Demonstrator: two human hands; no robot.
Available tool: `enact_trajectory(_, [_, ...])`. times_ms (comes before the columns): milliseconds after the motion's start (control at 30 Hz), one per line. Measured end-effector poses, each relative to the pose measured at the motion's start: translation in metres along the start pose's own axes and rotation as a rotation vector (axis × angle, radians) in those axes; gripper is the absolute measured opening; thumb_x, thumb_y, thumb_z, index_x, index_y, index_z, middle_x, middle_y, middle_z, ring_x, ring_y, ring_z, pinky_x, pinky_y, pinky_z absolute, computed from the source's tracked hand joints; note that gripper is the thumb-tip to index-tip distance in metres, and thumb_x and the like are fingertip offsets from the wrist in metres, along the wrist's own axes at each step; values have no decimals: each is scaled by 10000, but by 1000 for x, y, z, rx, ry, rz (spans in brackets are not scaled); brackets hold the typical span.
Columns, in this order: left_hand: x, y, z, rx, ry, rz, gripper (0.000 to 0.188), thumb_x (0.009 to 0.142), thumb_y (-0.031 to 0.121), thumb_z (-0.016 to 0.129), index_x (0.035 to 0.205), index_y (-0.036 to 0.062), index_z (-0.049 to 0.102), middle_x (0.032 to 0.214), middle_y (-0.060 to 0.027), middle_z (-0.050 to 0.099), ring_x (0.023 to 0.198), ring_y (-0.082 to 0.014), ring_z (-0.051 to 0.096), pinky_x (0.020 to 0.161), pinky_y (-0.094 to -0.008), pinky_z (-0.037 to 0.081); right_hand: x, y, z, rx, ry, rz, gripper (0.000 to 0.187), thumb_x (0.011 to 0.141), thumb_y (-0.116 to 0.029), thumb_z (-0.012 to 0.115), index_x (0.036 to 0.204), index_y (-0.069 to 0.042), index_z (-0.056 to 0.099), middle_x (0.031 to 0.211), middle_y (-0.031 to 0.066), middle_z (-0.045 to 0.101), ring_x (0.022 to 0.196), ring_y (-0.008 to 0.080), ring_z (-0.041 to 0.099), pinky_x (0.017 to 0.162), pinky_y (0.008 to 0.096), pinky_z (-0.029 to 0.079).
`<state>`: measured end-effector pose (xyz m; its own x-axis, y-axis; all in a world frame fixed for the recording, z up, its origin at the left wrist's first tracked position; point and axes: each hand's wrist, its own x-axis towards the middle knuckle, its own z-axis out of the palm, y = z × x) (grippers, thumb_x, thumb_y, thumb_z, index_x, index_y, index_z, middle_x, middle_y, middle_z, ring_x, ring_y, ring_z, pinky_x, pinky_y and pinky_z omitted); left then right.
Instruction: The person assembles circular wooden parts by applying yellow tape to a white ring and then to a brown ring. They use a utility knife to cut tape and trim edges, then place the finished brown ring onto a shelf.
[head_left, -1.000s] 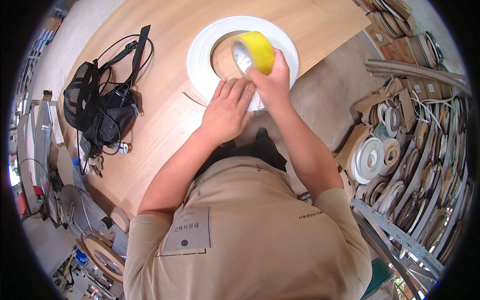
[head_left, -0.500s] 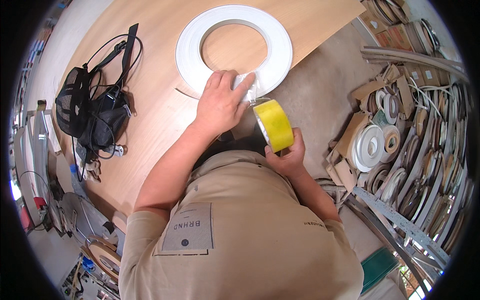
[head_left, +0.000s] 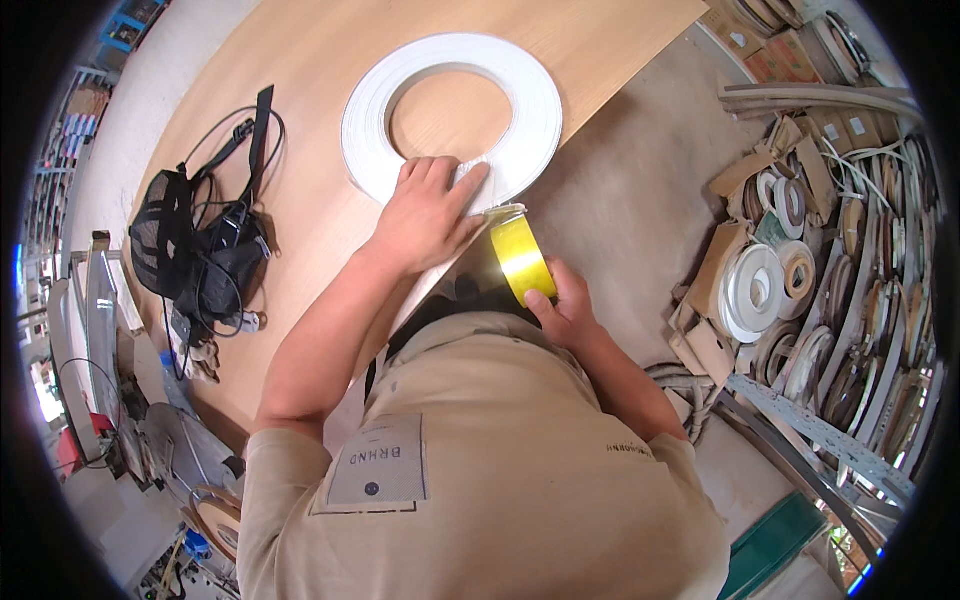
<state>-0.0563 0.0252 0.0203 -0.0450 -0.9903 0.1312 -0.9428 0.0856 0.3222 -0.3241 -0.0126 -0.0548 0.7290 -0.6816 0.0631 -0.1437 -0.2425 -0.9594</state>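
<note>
A flat white coil of edge banding (head_left: 538, 115) lies on the wood-coloured board (head_left: 310, 90), near its right edge. My left hand (head_left: 425, 220) grips the near side of the coil, fingertips at the inner hole and index finger pressing down a strip of clear tape (head_left: 482, 190). Just off the board's edge, my right hand (head_left: 568, 305) holds a yellow roll of packing tape (head_left: 520, 260), thumb on its near side. The strip runs from the coil toward this roll. My left thumb is mostly hidden.
A black mesh bag with straps and cables (head_left: 200, 235) lies left on the board. On the right, cardboard boxes (head_left: 715, 270) and a rack (head_left: 820, 440) hold many banding coils. A green box (head_left: 775, 545) is at the lower right.
The tape roll and my right hand have shifted slightly left, and the roll has turned, now close against the coil's near edge. My left hand stays on the coil. The whole view has shifted a little.
</note>
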Motion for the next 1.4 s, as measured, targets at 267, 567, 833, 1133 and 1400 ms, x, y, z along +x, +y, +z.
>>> enact_trajectory(267, [25, -4, -83, -458, -74, -151, 541, 957, 213, 721, 1448, 37, 575, 1210, -172, 606, 1020, -287, 613, 883, -370, 502, 75, -7, -13, -5, -82, -279, 620, 1049, -391, 568, 1469, 40, 421, 1271, 172, 621, 1146, 273, 607, 996, 389, 475])
enact_trajectory(567, [27, -20, -92, -500, -39, -59, 559, 940, 271, 746, 1422, 26, 601, 1126, -153, 626, 968, -295, 621, 856, -375, 504, 151, -17, -12, -22, -265, -256, 460, 1053, -322, 567, 1346, 27, 505, 1202, 244, 659, 1131, 425, 631, 981, 455, 496])
enact_trajectory(833, [29, -26, -103, -497, -122, -56, 546, 939, 212, 741, 1425, 12, 596, 1208, -154, 624, 1085, -312, 624, 935, -393, 503, 208, -3, -23, -316, -299, -137, 415, 995, -217, 633, 1376, -61, 580, 1323, 170, 653, 1235, 345, 610, 1063, 440, 479])
enact_trajectory(1133, [10, -30, -36, -218, 54, 68, 627, 798, 203, 800, 1379, 38, 632, 1155, -231, 619, 1062, -401, 606, 949, -472, 494, 162, -32, -23, -690, -116, -246, 576, 880, -144, 746, 1402, 1, 551, 1385, 251, 586, 1340, 405, 521, 1136, 458, 425])
enact_trajectory(1400, [9, -12, 23, -121, 297, -105, 667, 692, 211, 862, 1221, -32, 537, 1313, -232, 557, 1263, -424, 524, 1091, -509, 435, 191, -96, -12, -228, 59, -58, 779, 821, -219, 819, 1457, 61, 466, 1376, 266, 600, 1245, 347, 614, 1045, 408, 495])
